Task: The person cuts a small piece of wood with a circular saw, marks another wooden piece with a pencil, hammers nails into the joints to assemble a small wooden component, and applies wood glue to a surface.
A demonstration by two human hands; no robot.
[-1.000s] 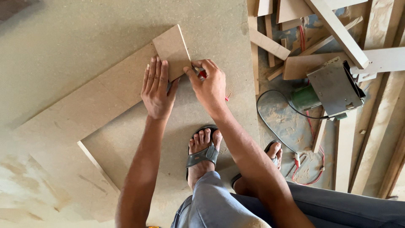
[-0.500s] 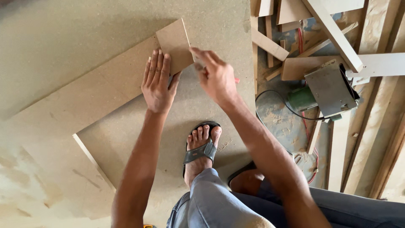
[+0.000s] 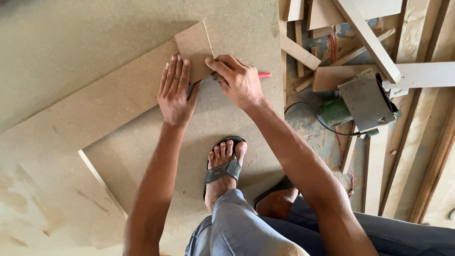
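My left hand [image 3: 175,90] lies flat, fingers together, pressing on a small rectangular piece of fibreboard [image 3: 194,47] that rests on a large brown board [image 3: 142,142] on the floor. My right hand [image 3: 235,81] is closed around a red pencil [image 3: 263,75], whose tip is hidden at the right edge of the small piece. My sandalled left foot [image 3: 222,170] stands on the large board just below the hands.
A long board strip [image 3: 85,118] runs diagonally to the left under the small piece. A green circular saw [image 3: 360,104] with a black cord [image 3: 303,114] lies at the right among wooden offcuts [image 3: 303,52] and planks [image 3: 417,142].
My right hand slid up along the right edge of the small piece with the pencil. The left hand stayed pressed on it.
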